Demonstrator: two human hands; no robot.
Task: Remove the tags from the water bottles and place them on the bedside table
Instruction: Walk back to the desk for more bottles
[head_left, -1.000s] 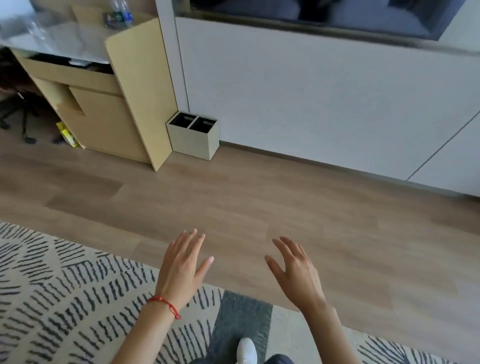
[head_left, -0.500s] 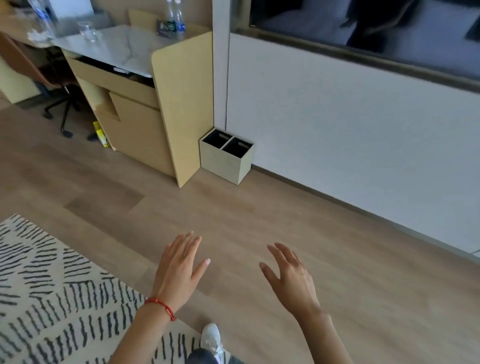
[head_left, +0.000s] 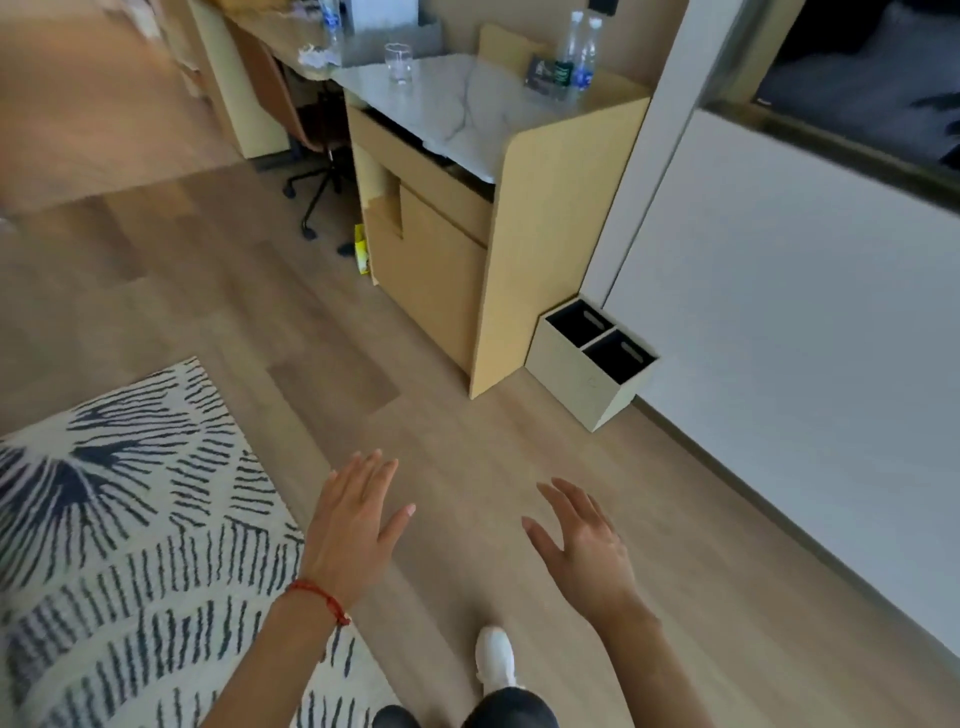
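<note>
Basically nothing was done yet: left hand (head_left: 358, 525) and right hand (head_left: 582, 551) hung over the floor, fingers (head_left: 558, 493) spread and holding nothing, while the water bottles (head_left: 576, 57) stood untouched on the counter (head_left: 467, 98), well apart from both hands, tags not discernible.

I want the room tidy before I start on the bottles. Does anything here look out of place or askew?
One thing: a yellow packet stands on the floor, wedged against the cabinet beside the chair's wheeled base. The two water bottles and the glass stand upright.
</note>
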